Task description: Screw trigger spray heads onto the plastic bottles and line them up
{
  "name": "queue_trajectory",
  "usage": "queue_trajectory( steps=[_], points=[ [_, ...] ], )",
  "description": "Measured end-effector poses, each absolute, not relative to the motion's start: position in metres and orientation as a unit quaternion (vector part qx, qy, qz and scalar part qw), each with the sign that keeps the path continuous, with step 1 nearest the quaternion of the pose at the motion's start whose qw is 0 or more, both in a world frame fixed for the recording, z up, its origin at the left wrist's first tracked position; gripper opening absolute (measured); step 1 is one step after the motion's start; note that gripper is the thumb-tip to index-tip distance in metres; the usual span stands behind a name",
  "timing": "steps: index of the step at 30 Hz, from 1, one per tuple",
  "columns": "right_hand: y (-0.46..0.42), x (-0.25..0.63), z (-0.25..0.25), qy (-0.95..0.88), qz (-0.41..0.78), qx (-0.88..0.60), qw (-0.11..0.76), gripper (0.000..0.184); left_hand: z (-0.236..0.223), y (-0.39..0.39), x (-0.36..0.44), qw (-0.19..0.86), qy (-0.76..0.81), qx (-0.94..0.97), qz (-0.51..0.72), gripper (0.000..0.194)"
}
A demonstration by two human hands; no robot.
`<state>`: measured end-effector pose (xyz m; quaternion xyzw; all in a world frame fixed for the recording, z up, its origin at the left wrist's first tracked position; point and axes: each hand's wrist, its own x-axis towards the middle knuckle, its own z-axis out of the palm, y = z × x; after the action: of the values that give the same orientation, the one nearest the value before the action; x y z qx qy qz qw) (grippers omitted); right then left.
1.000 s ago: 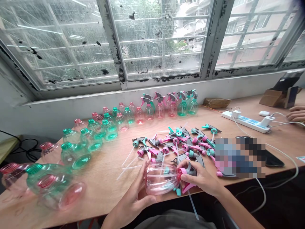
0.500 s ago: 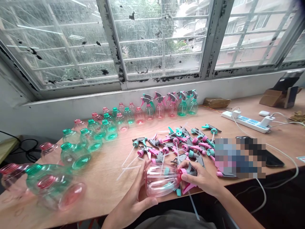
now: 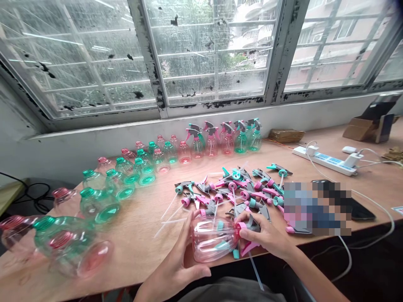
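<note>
A clear pink bottle (image 3: 214, 240) lies on its side in the air over the table's front edge, its base toward my left hand (image 3: 181, 260). My left fingers curve behind the base, while the thumb stretches out below it. At the bottle's neck, my right hand (image 3: 262, 233) pinches the pink collar of a grey and pink spray head (image 3: 242, 227) between thumb and fingers. How far the collar is screwed on cannot be made out. Behind the bottle spreads a pile of loose spray heads (image 3: 233, 186), pink or teal with grey, with clear tubes.
Pink and green bottles without heads (image 3: 115, 182) line the left and back of the wooden table (image 3: 141, 235). Several bottles with spray heads (image 3: 210, 142) stand under the window. Rightward are a power strip (image 3: 325, 160), a cable, a dark phone (image 3: 362, 209) and a blurred patch.
The bottle has turned slightly about its length, and my left thumb has slid a little outward along its underside. My right hand keeps its pinch at the neck.
</note>
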<state>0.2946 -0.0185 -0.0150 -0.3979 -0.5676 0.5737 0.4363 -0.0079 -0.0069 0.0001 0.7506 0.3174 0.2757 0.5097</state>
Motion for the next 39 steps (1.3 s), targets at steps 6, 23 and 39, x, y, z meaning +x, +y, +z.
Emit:
queue_trajectory(
  steps=[6, 23, 39],
  points=[
    [-0.018, 0.296, -0.017, -0.561, 0.583, -0.394, 0.437, 0.033, 0.002, -0.006, -0.006, 0.561, 0.274, 0.724, 0.294, 0.089],
    [-0.019, 0.295, -0.020, -0.551, 0.588, -0.382, 0.452, 0.030, 0.000, -0.007, -0.008, 0.583, 0.284, 0.703, 0.291, 0.083],
    [-0.019, 0.293, -0.012, -0.532, 0.617, -0.385, 0.433, 0.033, -0.001, -0.006, -0.003, 0.521, 0.293, 0.733, 0.324, 0.089]
  ],
)
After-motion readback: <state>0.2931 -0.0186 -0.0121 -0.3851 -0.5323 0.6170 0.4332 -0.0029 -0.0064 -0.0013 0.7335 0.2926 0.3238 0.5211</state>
